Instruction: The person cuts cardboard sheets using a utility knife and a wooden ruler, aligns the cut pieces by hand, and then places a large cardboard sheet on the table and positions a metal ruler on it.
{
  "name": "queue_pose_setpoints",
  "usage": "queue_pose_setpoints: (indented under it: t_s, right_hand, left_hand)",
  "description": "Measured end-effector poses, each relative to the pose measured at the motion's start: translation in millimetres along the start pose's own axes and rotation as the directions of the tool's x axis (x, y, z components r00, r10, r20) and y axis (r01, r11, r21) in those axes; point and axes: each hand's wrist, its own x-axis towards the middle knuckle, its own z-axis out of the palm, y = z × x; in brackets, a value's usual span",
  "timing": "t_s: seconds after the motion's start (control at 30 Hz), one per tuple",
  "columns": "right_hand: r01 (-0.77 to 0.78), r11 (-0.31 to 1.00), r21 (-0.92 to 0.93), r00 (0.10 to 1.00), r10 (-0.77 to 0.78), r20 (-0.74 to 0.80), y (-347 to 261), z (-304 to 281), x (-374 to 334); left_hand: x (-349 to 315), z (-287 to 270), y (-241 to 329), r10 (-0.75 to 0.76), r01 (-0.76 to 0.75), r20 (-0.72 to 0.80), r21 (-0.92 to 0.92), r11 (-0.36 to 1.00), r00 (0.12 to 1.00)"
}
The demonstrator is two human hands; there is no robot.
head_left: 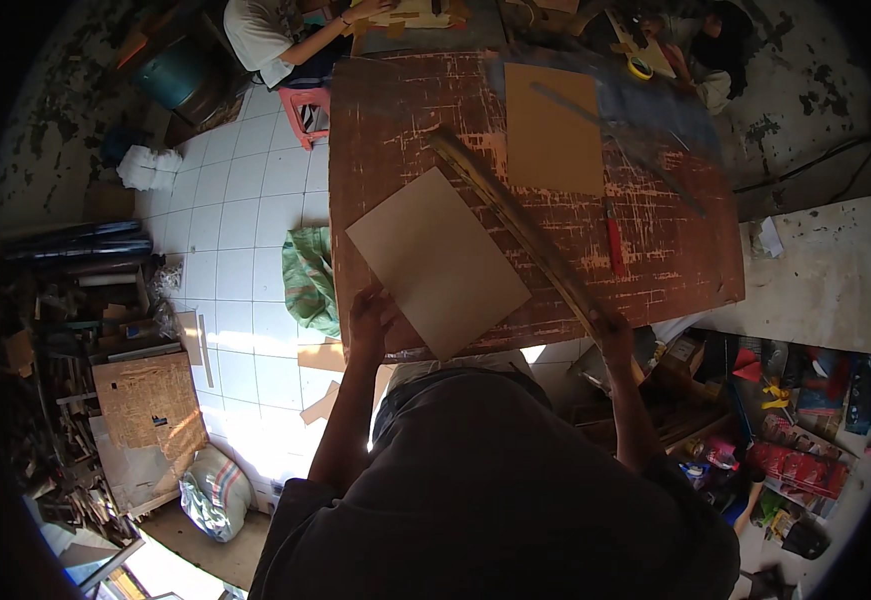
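A tan cardboard sheet (439, 262) lies turned at an angle near the front left of the worn brown table (405, 100). My left hand (370, 312) is closed at its lower left edge, fingers partly in shadow. Just right of the sheet, a long wooden strip (515, 218) slants from the table's middle to its front edge. My right hand (612, 337) is wrapped round the near end of this strip. Farther back lies a second, browner cardboard sheet (553, 130), with a red-handled cutter (614, 240) below its right corner.
A metal ruler (670, 182) rests on the table's right side; yellow tape (639, 68) is at the far right. Two people sit at the far side, one by a pink stool (305, 112). A green sack (310, 280) is left of the table; cluttered tools and packages lie right.
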Motion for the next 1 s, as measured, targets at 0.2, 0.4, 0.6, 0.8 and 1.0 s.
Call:
queue_pose_setpoints:
  t_s: [0.2,0.4,0.6,0.8,1.0]
  right_hand:
    - [-0.219,0.966,0.135,0.976,0.216,0.041,-3,-23,4]
    - [-0.29,0.877,0.384,0.947,0.321,-0.017,9,-28,-20]
    - [-0.349,0.727,0.591,0.865,0.493,-0.096,27,-37,-34]
    - [-0.305,0.682,0.665,0.797,0.565,-0.214,68,-73,-8]
    - [-0.241,0.573,0.783,0.753,0.619,-0.222,92,-97,35]
  left_hand:
    - [3,6,-2,0.016,-0.016,-0.013,0.023,1.0,1.0]
    - [18,2,-7,-0.003,0.003,0.005,-0.031,1.0,1.0]
    - [25,1,-6,-0.014,0.015,0.017,-0.049,0.999,1.0]
    - [24,10,-10,0.064,-0.066,0.052,0.023,0.998,0.997]
    - [23,20,-22,0.095,-0.094,-0.082,0.017,0.995,0.992]
